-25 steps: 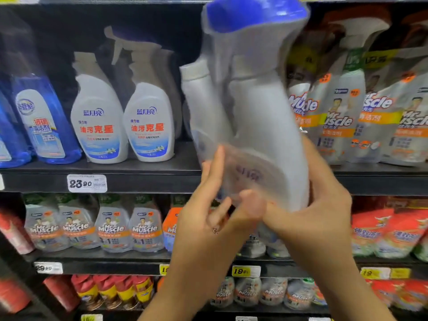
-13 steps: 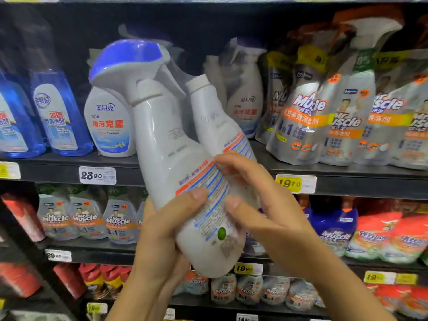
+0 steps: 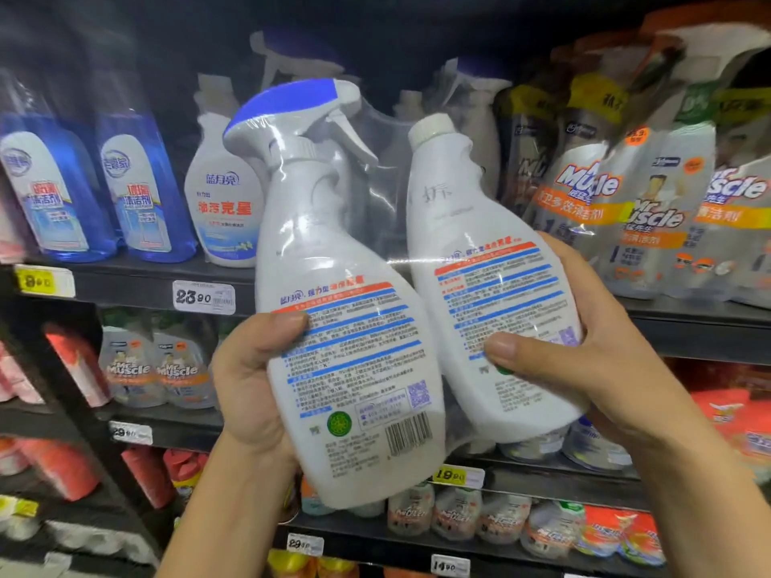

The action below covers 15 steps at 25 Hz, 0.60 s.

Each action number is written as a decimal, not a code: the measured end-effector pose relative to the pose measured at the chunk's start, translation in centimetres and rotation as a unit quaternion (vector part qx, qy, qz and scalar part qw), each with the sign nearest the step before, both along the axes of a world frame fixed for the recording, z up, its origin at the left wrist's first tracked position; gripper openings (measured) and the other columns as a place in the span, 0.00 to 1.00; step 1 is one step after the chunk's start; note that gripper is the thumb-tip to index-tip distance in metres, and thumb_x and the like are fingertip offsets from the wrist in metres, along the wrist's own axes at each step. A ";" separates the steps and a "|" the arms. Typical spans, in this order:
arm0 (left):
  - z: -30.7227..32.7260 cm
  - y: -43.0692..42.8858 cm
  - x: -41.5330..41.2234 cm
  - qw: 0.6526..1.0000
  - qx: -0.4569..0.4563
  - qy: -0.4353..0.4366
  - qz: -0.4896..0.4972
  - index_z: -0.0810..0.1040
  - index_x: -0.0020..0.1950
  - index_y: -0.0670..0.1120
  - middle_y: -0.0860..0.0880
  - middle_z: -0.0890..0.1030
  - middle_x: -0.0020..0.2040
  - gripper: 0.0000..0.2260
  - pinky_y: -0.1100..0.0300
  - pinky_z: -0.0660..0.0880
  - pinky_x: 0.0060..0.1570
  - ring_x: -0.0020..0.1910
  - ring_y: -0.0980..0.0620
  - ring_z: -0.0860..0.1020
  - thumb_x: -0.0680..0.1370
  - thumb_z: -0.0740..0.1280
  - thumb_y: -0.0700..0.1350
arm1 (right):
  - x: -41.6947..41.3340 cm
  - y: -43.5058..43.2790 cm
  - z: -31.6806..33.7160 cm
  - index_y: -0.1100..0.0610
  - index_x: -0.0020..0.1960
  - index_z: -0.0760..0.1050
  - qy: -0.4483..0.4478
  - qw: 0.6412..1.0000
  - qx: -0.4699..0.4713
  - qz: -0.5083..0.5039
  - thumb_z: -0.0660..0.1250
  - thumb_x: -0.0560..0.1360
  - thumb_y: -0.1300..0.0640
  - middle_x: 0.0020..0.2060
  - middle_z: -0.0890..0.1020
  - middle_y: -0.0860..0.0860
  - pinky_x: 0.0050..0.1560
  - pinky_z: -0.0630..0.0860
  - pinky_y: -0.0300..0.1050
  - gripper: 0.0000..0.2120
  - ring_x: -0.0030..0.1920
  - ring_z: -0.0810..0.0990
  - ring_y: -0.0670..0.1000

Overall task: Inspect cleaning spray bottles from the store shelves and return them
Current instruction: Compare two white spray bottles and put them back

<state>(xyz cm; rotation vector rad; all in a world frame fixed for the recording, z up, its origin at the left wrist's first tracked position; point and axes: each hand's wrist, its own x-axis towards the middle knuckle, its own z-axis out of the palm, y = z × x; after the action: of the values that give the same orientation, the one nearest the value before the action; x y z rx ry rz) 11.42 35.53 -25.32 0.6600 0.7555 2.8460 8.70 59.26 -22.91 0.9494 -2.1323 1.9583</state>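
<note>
I hold a shrink-wrapped twin pack in front of the shelves, back labels facing me. Its left part is a white spray bottle [image 3: 333, 294] with a blue-topped trigger head. Its right part is a white refill bottle [image 3: 484, 260] with a plain screw cap. My left hand [image 3: 250, 381] grips the lower left side of the spray bottle, thumb on the label. My right hand [image 3: 584, 348] grips the refill bottle from the right, thumb across its label. Clear film wraps both bottles together.
A matching white spray bottle [image 3: 223, 202] stands on the black shelf [image 3: 125, 281] behind, next to two blue bottles [image 3: 142, 189]. Mr Muscle packs [image 3: 651, 210] crowd the right side. Lower shelves carry more sprays and red pouches. Price tags [image 3: 203, 297] line the shelf edges.
The twin pack has been turned and lowered from tilted overhead to nearly upright with back labels towards me. Both hands have shifted to grip its two sides.
</note>
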 end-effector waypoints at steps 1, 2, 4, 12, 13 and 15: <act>-0.1 -0.3 -0.4 1.000 -0.006 0.002 -0.006 0.66 0.67 0.26 0.26 0.71 0.64 0.19 0.40 0.58 0.69 0.65 0.29 0.69 0.79 0.50 0.35 | 0.2 -0.2 -0.3 0.47 0.68 0.68 -0.002 1.000 -0.017 -0.009 0.77 0.61 0.56 0.57 0.83 0.52 0.47 0.80 0.42 0.38 0.55 0.83 0.53; -0.2 -0.6 -0.8 1.000 -0.019 0.003 0.005 0.65 0.67 0.26 0.26 0.70 0.64 0.19 0.40 0.58 0.69 0.65 0.29 0.69 0.79 0.50 0.35 | 0.3 -0.4 -0.5 0.48 0.67 0.70 -0.006 0.999 -0.030 -0.021 0.78 0.60 0.56 0.56 0.83 0.52 0.45 0.80 0.41 0.37 0.53 0.84 0.53; 0.0 -0.9 -0.9 0.998 -0.049 -0.015 0.042 0.68 0.66 0.28 0.28 0.72 0.64 0.20 0.41 0.58 0.69 0.65 0.31 0.70 0.79 0.50 0.37 | 0.6 -0.6 -0.7 0.49 0.65 0.72 -0.009 0.998 -0.047 -0.044 0.78 0.59 0.55 0.53 0.84 0.52 0.44 0.80 0.41 0.36 0.51 0.85 0.53; 0.5 0.0 -0.7 0.995 -0.099 -0.001 0.027 0.87 0.41 0.43 0.45 0.86 0.42 0.12 0.52 0.81 0.41 0.42 0.46 0.85 0.63 0.66 0.44 | 1.6 -0.7 -1.0 0.49 0.58 0.80 -0.039 0.993 -0.095 -0.051 0.80 0.58 0.59 0.50 0.86 0.54 0.42 0.80 0.42 0.29 0.48 0.85 0.54; 0.6 0.0 -0.8 0.995 -0.098 -0.010 0.025 0.87 0.43 0.43 0.45 0.86 0.43 0.13 0.51 0.81 0.42 0.43 0.46 0.85 0.64 0.66 0.44 | 1.6 -0.7 -1.1 0.49 0.58 0.79 -0.037 0.993 -0.098 -0.058 0.80 0.58 0.60 0.50 0.86 0.54 0.42 0.80 0.42 0.29 0.48 0.85 0.54; 0.7 -0.2 -0.9 0.996 -0.092 -0.005 -0.013 0.85 0.50 0.41 0.42 0.85 0.49 0.14 0.49 0.79 0.50 0.50 0.44 0.83 0.70 0.64 0.43 | 1.8 -0.7 -1.3 0.48 0.59 0.79 -0.020 0.993 -0.093 -0.068 0.80 0.58 0.59 0.50 0.86 0.53 0.42 0.80 0.42 0.30 0.48 0.85 0.54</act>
<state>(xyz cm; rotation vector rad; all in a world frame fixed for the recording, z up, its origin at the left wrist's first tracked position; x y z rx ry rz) 10.49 35.37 -24.59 0.6218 0.9837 2.7117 10.53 58.53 -24.20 0.7185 -1.9357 2.0791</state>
